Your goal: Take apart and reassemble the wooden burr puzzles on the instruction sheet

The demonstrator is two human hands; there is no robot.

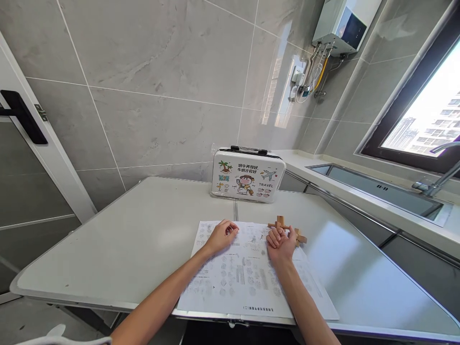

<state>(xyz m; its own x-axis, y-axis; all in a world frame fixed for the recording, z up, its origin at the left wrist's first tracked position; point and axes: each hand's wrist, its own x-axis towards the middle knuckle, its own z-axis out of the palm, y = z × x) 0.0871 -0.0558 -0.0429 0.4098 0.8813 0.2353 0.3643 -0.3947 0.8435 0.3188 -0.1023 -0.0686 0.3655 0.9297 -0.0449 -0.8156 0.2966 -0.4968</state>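
Note:
A large white sheet of paper [257,299], printed with rows of small diagrams, lies on the table in front of me. My left hand [223,236] rests at its upper left part, fingers loosely curled in, with nothing visible in them. Over the upper right part is my right hand [281,244], its palm turned up and fingers folded into the palm. Right behind that hand, light brown wooden blocks [281,220] cross each other like an interlocking puzzle. The hand hides part of them; whether its thumb touches the wood, I cannot tell.
A white case [247,175] with cartoon prints and a black handle stands at the table's back. The white folding table [118,244] has a seam down its middle. A counter with a sink [377,184] and tap [436,184] runs along the right. A door [36,143] is at left.

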